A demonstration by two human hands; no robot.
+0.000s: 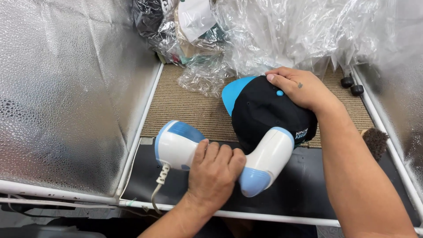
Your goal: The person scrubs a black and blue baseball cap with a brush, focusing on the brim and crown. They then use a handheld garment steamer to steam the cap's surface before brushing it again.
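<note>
A black cap (260,110) with a light blue brim and a blue top button lies on the brown mat (185,105). My right hand (299,88) rests flat on the cap's crown, holding it down. My left hand (216,169) grips the handle of a white and blue handheld steamer (176,145). The steamer's head (269,154) presses against the near side of the cap. Its white cord hangs down at the lower left.
Silver reflective panels (66,88) wall both sides, on a white tube frame (141,128). Crumpled clear plastic bags (282,31) pile up behind the cap. A black mat (304,185) lies in front. A brown brush (375,141) and two black knobs (351,86) sit at the right.
</note>
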